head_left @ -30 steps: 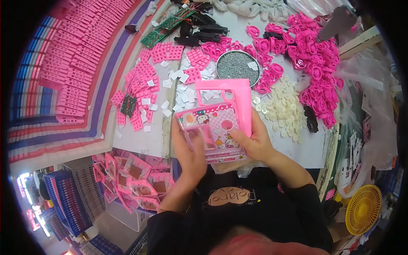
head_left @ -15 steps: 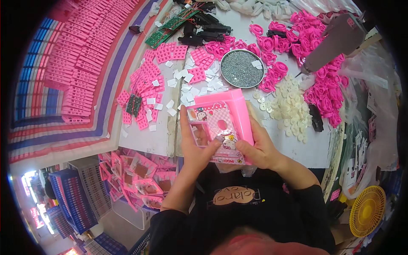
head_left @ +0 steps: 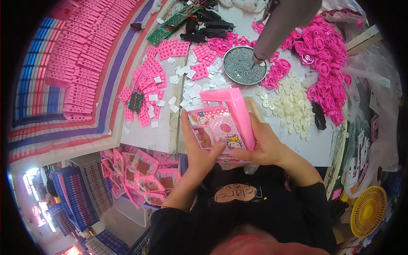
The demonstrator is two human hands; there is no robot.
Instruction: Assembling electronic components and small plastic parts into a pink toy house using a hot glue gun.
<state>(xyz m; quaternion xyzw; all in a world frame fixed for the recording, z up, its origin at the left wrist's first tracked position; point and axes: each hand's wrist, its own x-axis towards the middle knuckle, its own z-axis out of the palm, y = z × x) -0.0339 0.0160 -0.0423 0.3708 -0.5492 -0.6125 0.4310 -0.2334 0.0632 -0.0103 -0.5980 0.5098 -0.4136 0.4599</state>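
1. Holds 1 printed panel [head_left: 224, 117] in L hand [head_left: 200, 160], clamped betw. thumb in front and fingers behind.
2. Grips 1 pink case [head_left: 244, 121] w/ R hand [head_left: 268, 148], fingers closed round right side, thumb on panel.
3. Has both pcs together, at front of table [head_left: 312, 153].
4. Shows 1 tin [head_left: 224, 68] under 1 grey tool [head_left: 289, 27]; white discs [head_left: 291, 111], too many to count.

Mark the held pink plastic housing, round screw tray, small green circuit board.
Pink plastic housing [head_left: 242, 121]: head view, smooth side wall.
Round screw tray [head_left: 223, 66]: head view, left rim.
Small green circuit board [head_left: 136, 101]: head view, middle.
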